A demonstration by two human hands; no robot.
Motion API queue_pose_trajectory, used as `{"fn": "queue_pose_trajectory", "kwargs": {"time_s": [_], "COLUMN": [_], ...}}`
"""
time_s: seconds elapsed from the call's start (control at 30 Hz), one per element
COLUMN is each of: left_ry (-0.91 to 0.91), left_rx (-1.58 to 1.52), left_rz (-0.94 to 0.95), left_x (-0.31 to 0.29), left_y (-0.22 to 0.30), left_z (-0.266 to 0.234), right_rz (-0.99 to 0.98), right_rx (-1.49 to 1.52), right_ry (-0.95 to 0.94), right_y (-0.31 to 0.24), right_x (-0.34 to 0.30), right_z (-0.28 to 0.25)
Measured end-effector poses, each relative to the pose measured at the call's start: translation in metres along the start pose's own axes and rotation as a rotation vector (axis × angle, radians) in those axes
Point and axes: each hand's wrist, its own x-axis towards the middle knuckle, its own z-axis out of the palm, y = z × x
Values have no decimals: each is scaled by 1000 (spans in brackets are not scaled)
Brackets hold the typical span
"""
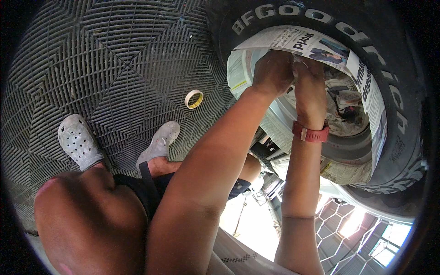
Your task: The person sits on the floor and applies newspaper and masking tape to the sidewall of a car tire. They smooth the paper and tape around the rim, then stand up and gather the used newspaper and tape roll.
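Observation:
A wheel stands at the upper right, its black tyre [398, 87] marked with raised white lettering. Newspaper sheets [362, 75] lie around the rim, between the tyre and the metal wheel [350, 153]. My left hand [275, 73] and my right hand [310, 85] meet side by side at the inner edge of the upper sheet. Both have curled fingers, closed at the paper's edge; the fingertips are largely hidden. A red watch [311, 133] circles my right wrist. More crumpled newspaper [350, 98] fills the wheel's openings.
A roll of masking tape [194, 99] lies on the dark ribbed floor mat [123, 59], left of the wheel. My feet in grey clogs [80, 140] rest on that mat. Pale bodywork [366, 204] curves below the tyre, and hexagonal lights [337, 231] show at the lower right.

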Motion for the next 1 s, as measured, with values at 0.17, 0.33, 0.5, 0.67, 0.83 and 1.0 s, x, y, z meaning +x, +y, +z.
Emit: {"fn": "queue_pose_trajectory", "kwargs": {"time_s": [0.17,0.33,0.5,0.67,0.83,1.0], "left_ry": [42,-13,32,37,47,92], "left_rx": [-63,-79,-90,-30,2,-35], "left_rz": [61,4,65,53,56,57], "left_x": [-1,1,3,5,0,-6], "left_y": [1,6,6,7,14,24], "left_z": [0,-5,-3,-1,-4,2], "right_rz": [133,88,169,147,306,167], "right_rx": [133,97,274,429,566,391], "right_ry": [-56,-18,-10,-5,-55,49], "right_y": [-5,-5,-4,-9,-27,-43], "right_x": [-1,2,0,3,-6,-60], "right_z": [-2,2,3,2,-12,-29]}}
